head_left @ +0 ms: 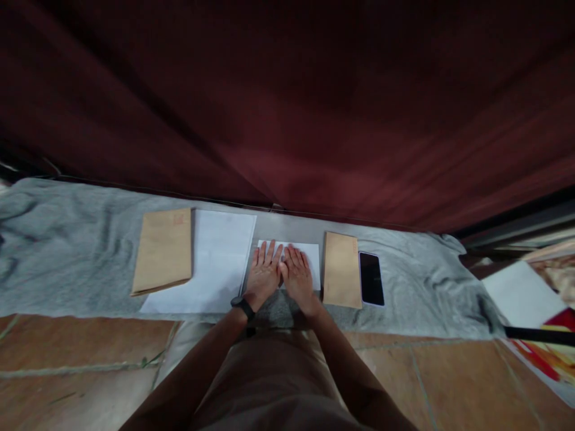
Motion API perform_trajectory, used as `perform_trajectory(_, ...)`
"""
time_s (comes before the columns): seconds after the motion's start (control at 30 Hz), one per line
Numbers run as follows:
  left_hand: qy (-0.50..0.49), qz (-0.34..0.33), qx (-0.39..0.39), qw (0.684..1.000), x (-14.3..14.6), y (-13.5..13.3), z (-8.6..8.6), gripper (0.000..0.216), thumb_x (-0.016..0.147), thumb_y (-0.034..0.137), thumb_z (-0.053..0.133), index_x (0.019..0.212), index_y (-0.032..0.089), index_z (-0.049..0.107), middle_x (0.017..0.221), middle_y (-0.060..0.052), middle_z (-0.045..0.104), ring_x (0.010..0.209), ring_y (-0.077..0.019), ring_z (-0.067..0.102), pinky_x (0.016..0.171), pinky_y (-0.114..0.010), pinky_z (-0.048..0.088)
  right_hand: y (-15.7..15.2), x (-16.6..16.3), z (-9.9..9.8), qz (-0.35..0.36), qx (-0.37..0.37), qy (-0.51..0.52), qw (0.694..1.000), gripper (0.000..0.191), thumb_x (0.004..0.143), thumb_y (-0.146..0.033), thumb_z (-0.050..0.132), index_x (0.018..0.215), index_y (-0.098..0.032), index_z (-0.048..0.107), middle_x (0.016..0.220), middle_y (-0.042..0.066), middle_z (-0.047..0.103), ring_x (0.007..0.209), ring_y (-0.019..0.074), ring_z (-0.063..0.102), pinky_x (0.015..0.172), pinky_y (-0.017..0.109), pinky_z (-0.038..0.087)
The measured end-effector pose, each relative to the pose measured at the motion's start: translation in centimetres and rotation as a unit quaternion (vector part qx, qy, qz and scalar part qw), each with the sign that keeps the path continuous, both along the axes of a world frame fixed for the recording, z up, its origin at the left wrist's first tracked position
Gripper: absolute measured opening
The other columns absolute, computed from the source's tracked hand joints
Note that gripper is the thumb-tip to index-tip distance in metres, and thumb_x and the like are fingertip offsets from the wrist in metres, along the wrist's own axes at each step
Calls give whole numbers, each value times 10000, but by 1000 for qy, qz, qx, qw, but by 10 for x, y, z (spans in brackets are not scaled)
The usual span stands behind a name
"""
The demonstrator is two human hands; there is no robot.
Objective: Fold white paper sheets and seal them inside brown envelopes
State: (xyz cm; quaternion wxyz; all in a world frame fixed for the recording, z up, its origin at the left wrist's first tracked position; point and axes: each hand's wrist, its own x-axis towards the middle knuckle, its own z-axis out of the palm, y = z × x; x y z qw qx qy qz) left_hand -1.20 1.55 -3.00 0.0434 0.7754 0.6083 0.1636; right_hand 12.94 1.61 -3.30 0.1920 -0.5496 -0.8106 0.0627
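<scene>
A small white sheet of paper [315, 263], perhaps folded, lies in front of me on the grey cloth. Both my hands press flat on it, side by side with the thumbs close together. My left hand [264, 270] has its fingers stretched out over the paper's left half; a dark band is on that wrist. My right hand [297, 275] lies with fingers extended over the middle and right of the sheet. Much of the paper is hidden under them. Just right of it is a brown envelope [341, 269]. Larger white sheets [220, 257] lie to the left.
A stack of brown envelopes [165, 251] overlaps the large white sheets. A phone [371, 279] with a dark screen lies beside the right envelope. The grey cloth [417, 287] covers a narrow surface below a dark red curtain [287, 120]. Tiled floor [90, 344] shows in front.
</scene>
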Motion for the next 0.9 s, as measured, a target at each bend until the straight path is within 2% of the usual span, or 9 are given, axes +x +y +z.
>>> perform_trajectory(0.2, 6, 20, 1, 1000, 5, 1, 2, 571, 1023, 352, 378, 1558, 155, 403, 1666, -135, 283, 1563, -348, 171, 1244, -588, 216, 13, 16, -6, -64, 16, -38, 997, 549, 1086, -327, 342, 1549, -33, 372, 1624, 213, 335, 1543, 278, 262, 1246, 507, 252)
perform_trajectory(0.47, 0, 18, 15, 1000, 4, 1, 0, 578, 1031, 393, 386, 1557, 155, 408, 1661, -147, 285, 1558, -358, 180, 1243, -585, 220, 14, 18, -9, -152, 16, -43, 987, 660, 1076, -386, 356, 1571, 41, 266, 1625, 292, 267, 1541, 335, 249, 1224, 527, 288)
perform_trajectory(0.8, -7, 22, 19, 1000, 4, 1, -2, 596, 1026, 417, 383, 1556, 145, 402, 1653, -148, 306, 1559, -339, 191, 1245, -582, 223, -11, 17, -13, -173, 24, -2, 985, 641, 1075, -359, 297, 1576, 38, 253, 1621, 305, 261, 1528, 367, 268, 1192, 596, 314)
perform_trajectory(0.9, -3, 24, 23, 999, 5, 1, -1, 603, 1031, 415, 365, 1556, 119, 395, 1651, -168, 299, 1559, -338, 185, 1249, -571, 218, -23, 16, -12, -172, 29, -9, 985, 644, 1079, -365, 305, 1582, 32, 240, 1629, 295, 252, 1534, 360, 257, 1199, 581, 318)
